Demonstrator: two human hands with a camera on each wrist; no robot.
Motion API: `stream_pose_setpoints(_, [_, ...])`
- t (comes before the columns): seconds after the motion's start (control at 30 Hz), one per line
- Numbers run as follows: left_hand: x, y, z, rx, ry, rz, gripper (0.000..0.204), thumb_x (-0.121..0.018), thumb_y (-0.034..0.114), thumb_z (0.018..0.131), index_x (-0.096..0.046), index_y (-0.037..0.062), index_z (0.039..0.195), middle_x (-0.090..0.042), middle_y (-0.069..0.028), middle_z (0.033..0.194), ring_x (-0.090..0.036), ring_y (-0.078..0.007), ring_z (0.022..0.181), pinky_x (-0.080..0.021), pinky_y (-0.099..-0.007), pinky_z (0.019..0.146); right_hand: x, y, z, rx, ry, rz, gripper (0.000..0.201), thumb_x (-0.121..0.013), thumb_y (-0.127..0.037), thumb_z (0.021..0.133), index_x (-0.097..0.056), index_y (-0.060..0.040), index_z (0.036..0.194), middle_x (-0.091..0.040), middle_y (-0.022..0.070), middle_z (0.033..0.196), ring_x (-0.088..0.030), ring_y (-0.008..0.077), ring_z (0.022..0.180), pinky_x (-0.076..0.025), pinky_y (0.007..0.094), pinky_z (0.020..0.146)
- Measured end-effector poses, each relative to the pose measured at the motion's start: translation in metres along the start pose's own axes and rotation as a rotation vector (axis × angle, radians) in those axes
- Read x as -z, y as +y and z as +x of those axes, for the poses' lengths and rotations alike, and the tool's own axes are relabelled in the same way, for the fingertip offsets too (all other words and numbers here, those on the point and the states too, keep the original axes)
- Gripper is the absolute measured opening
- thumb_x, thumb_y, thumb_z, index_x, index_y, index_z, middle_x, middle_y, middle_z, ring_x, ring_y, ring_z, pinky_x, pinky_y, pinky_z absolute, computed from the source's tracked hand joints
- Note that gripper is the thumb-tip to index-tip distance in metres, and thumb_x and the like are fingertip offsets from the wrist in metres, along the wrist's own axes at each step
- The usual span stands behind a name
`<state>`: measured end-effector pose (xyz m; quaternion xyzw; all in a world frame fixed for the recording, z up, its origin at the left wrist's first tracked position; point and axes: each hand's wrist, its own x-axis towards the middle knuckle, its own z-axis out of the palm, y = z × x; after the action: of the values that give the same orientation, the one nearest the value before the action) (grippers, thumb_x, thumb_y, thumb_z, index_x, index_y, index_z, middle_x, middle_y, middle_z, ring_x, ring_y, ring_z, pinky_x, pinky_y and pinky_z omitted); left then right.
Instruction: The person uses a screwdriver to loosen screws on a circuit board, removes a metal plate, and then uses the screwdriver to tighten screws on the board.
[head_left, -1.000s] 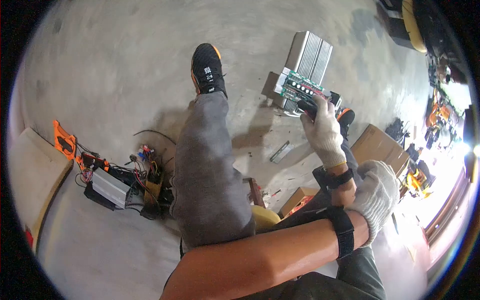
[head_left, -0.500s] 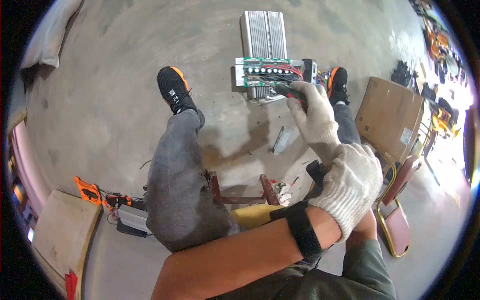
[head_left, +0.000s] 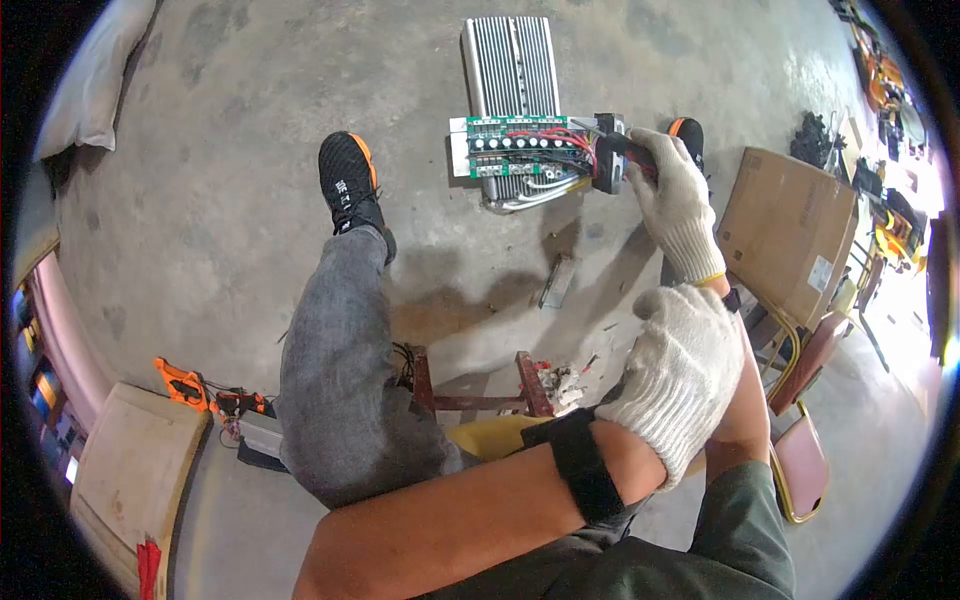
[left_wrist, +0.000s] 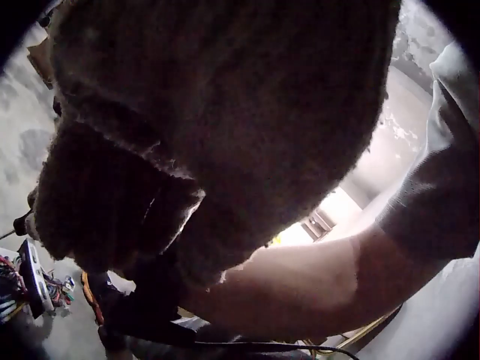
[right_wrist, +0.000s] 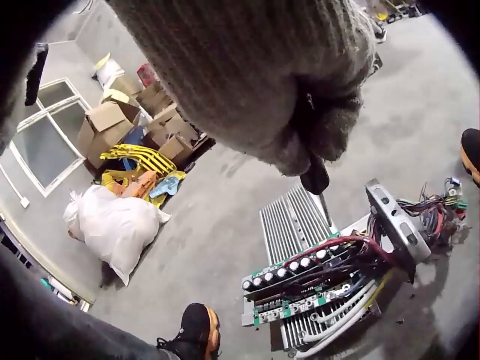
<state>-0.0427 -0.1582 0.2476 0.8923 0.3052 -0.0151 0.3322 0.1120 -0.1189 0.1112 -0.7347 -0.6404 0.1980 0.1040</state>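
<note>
My gloved right hand (head_left: 677, 195) grips a screwdriver (right_wrist: 315, 178) by its black and red handle. The thin shaft points down at the controller in the right wrist view. That controller has a green circuit board (head_left: 520, 145) with a row of round capacitors and red and black wires, lying across a finned silver heat-sink case (head_left: 515, 65) on the floor. A metal end plate (right_wrist: 397, 221) stands at the board's right end, close to the screwdriver. My gloved left hand (head_left: 690, 370) lies against my right forearm, its fingers loosely curled and holding nothing visible.
A small metal plate (head_left: 557, 282) lies on the floor between my feet. To the right stand a cardboard box (head_left: 785, 230) and a pink folding chair (head_left: 800, 455). At lower left are orange parts (head_left: 182, 385) with wiring and a beige cushioned panel (head_left: 140, 460).
My head view has turned, bringing the controller left and upright in view. The right hand with the screwdriver has moved from over the board to its right end. The left hand stays at the right forearm.
</note>
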Motion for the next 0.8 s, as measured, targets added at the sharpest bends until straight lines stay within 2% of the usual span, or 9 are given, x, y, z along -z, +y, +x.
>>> stream_pose_setpoints(0.07, [0.004, 0.001, -0.005, 0.007, -0.097, -0.002, 0.032, -0.071, 0.026, 0.09, -0.075, 0.0068, 0.116, -0.074, -0.0099, 0.1, -0.069, -0.0248, 0.089, -0.052, -0.0488, 0.075, -0.002, 0.0, 0.002, 0.062, -0.012, -0.017, 0.035, -0.071, -0.005, 0.089, -0.064, -0.0069, 0.124, -0.066, 0.0183, 0.115, -0.067, 0.0391, 0.105, -0.054, 0.0434, 0.089])
stream_pose_setpoints(0.37, [0.002, 0.001, -0.001, 0.013, -0.126, -0.008, 0.032, -0.071, 0.026, 0.091, -0.075, 0.0065, 0.116, -0.074, -0.0104, 0.1, -0.069, -0.0256, 0.089, -0.052, -0.0499, 0.076, -0.014, 0.007, 0.004, 0.094, -0.039, -0.074, 0.026, -0.064, -0.009, 0.096, -0.064, -0.0088, 0.122, -0.065, 0.0179, 0.118, -0.065, 0.0406, 0.109, -0.053, 0.0467, 0.092])
stream_pose_setpoints(0.8, [0.0, 0.002, -0.001, 0.014, -0.157, -0.011, 0.032, -0.071, 0.025, 0.091, -0.076, 0.006, 0.116, -0.074, -0.0112, 0.1, -0.069, -0.0269, 0.09, -0.052, -0.0515, 0.077, -0.01, -0.001, 0.012, 0.168, -0.075, -0.126, 0.027, -0.064, -0.009, 0.096, -0.065, -0.0108, 0.123, -0.065, 0.0174, 0.119, -0.065, 0.0411, 0.106, -0.053, 0.0462, 0.089])
